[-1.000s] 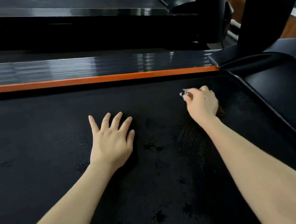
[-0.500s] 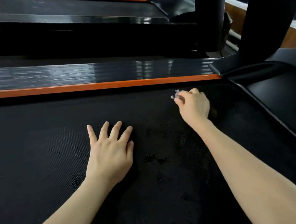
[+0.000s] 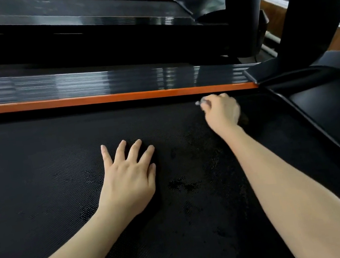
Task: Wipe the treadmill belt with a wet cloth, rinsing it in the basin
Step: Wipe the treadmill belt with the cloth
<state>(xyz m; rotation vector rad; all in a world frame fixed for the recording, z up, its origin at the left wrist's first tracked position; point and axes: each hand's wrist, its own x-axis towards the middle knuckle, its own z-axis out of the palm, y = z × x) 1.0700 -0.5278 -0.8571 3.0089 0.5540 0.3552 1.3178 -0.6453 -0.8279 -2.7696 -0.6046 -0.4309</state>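
The black textured treadmill belt (image 3: pixel 40 181) fills most of the head view, with dark wet patches (image 3: pixel 181 184) between my arms. My left hand (image 3: pixel 128 179) lies flat on the belt with its fingers spread. My right hand (image 3: pixel 221 110) is curled, knuckles up, at the belt's far right edge just below the orange side strip (image 3: pixel 94 100). It grips a cloth that is almost wholly hidden: a small grey bit (image 3: pixel 201 102) sticks out at the fingers and a dark fold (image 3: pixel 244 118) shows beside the palm. No basin is in view.
A glossy black side rail (image 3: pixel 69 82) runs beyond the orange strip. The black motor cover (image 3: pixel 326 105) and a thick upright post (image 3: pixel 305 9) stand at the right. Another treadmill (image 3: pixel 80 9) lies behind.
My right hand has slid with the cloth across the belt, up to the orange strip. My left hand has stayed flat on the belt.
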